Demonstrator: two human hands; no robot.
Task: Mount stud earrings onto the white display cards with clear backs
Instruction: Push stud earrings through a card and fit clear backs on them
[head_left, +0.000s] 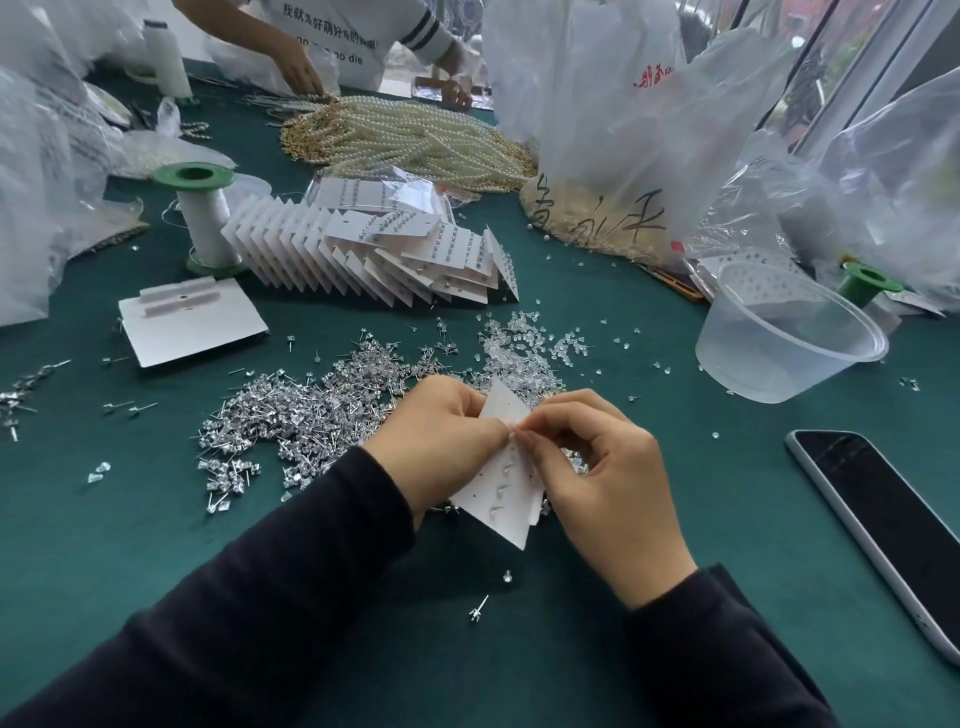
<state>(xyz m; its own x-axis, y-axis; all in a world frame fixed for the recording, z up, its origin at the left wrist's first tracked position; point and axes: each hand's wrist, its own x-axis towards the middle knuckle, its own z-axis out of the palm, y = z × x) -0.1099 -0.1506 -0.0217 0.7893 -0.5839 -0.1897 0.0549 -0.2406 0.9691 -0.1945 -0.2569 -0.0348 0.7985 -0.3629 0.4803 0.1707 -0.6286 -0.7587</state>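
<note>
My left hand (441, 441) grips a white display card (501, 493) by its left edge, tilted corner-up above the green table. Several earring posts stick out of the card's lower part. My right hand (597, 467) pinches something tiny at the card's middle with thumb and forefinger; what it is cannot be made out. A heap of silver stud earrings (306, 415) lies just behind my hands, and a pile of clear backs (524, 348) lies beyond the card. A fanned row of filled cards (374, 254) rests farther back.
A clear plastic bowl (789, 338) and a phone (883, 530) lie at the right. Blank cards (192, 322) and a green-capped spool (205, 218) are at the left. Pearl strands (410, 135), plastic bags and another person's hands (301, 67) occupy the far side. Loose studs (479, 609) lie near me.
</note>
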